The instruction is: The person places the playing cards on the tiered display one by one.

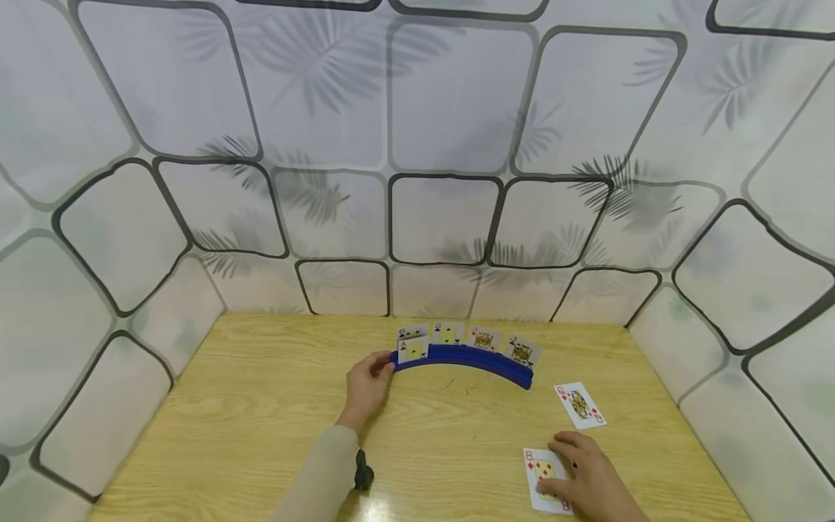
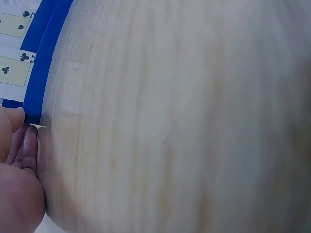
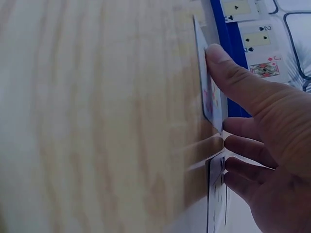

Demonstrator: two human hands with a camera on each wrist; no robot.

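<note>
My left hand [image 1: 368, 384] pinches the left end of a curved blue card holder [image 1: 466, 355] between thumb and fingers. Several playing cards stand in the holder, among them an ace [image 1: 413, 351] in front of another card at the left end and a jack of diamonds [image 1: 484, 338]. Low on the right, my right hand [image 1: 590, 475] rests over an eight of diamonds [image 1: 536, 464], face up on the table. Its thumb [image 3: 218, 54] touches that card, and the other fingers reach down beside it. Another card [image 3: 217, 194], with black marks, lies partly hidden under this hand.
A queen of diamonds [image 1: 579, 404] lies face up on the wooden table [image 1: 261, 406], between the right hand and the holder. Patterned panels [image 1: 443, 217] enclose the table at the back and sides. A small black object [image 1: 363, 475] shows beside the left sleeve.
</note>
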